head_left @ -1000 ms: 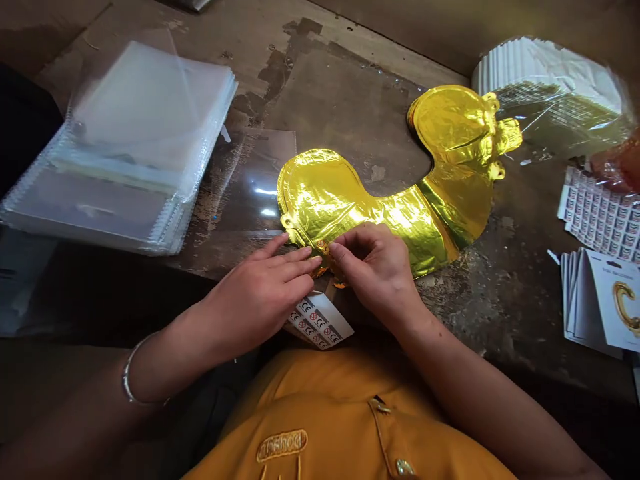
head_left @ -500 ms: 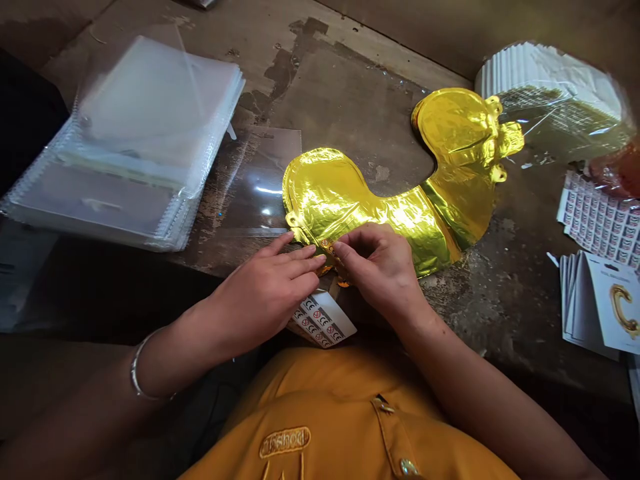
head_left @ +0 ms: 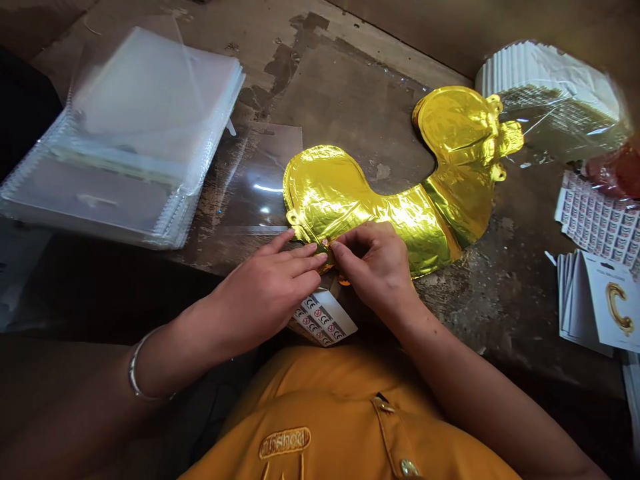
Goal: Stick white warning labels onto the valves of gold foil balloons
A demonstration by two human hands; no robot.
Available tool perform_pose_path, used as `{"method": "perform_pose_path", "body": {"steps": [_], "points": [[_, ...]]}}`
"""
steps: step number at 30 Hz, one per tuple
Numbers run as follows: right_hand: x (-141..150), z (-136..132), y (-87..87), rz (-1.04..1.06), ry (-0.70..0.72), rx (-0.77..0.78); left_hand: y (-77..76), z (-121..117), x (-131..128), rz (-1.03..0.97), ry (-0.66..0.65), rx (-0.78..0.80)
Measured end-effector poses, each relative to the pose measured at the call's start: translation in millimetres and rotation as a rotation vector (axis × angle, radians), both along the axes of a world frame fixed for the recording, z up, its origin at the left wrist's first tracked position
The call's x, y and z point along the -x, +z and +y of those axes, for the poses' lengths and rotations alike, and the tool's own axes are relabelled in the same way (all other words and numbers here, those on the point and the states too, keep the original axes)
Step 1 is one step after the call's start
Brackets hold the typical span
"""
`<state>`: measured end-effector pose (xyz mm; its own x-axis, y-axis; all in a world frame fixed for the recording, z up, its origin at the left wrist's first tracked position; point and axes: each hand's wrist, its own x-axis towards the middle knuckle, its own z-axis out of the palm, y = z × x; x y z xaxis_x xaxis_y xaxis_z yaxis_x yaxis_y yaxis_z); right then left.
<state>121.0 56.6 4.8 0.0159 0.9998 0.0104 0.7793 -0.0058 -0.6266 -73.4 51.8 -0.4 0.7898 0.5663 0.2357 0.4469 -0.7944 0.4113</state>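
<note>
A flat gold foil balloon [head_left: 345, 187], curved like a letter C, lies in front of me, apparently on top of others. My left hand [head_left: 270, 283] rests its outstretched fingertips on the balloon's near end, beside the tabs. From under its palm juts a sheet of CE-mark stickers [head_left: 327, 319]; the thumb that seems to hold it is hidden. Thumb and forefinger of my right hand [head_left: 377, 263] are pinched together at a small sticker [head_left: 325, 243] against the foil, touching its edge. The fingers partly cover this sticker.
Clear plastic sleeves [head_left: 150, 113] are stacked at left, with a single sleeve [head_left: 270, 157] beside the balloon. At right are a wrapped white stack [head_left: 550, 87], another sticker sheet [head_left: 597, 217] and folded cards [head_left: 610, 300] picturing a gold C. The table's front edge runs beneath my wrists.
My right hand has shifted very slightly left at the sticker, its fingertips closer to the foil. The left hand and balloon stay almost the same; the view has moved a little.
</note>
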Motion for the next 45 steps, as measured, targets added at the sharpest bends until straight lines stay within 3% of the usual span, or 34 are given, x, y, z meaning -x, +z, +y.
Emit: {"method": "perform_pose_path", "body": {"steps": [7, 11, 13, 17, 19, 25, 33, 41, 45], "points": [[2.4, 3.0, -2.3, -0.221, -0.017, -0.082, -1.0, -0.6, -1.5, -0.007, 0.014, 0.019], [-9.9, 6.3, 1.9, -0.364, -0.049, -0.228, -3.3, 0.1, -1.8, -0.035, 0.035, 0.023], [-17.3, 1.2, 7.4, -0.397, 0.072, -0.335, -3.9, 0.5, -0.9, -0.051, 0.033, 0.038], [-23.4, -16.9, 8.7, -0.384, 0.532, -0.342, -4.6, -1.5, 2.7, -0.127, 0.033, 0.085], [-22.1, -22.2, 3.8, -0.397, 0.59, -0.299, -4.6, -4.1, 5.0, -0.171, 0.073, 0.142], [-16.9, -14.8, 0.6, -0.421, 0.565, -0.269, -3.5, -8.5, 9.7, -0.236, 0.179, 0.204], [-22.4, 11.0, 12.3, -0.013, 0.172, -0.019, 7.6, -6.6, 6.0, -0.156, 0.219, 0.101], [-26.7, 25.9, 11.4, 0.156, 0.243, 0.117, 25.4, 3.6, -3.2, -0.022, 0.114, -0.034], [-26.9, 32.6, 12.5, 0.119, 0.232, 0.146, 23.5, 13.1, -10.6, 0.04, -0.005, 0.006]]}}
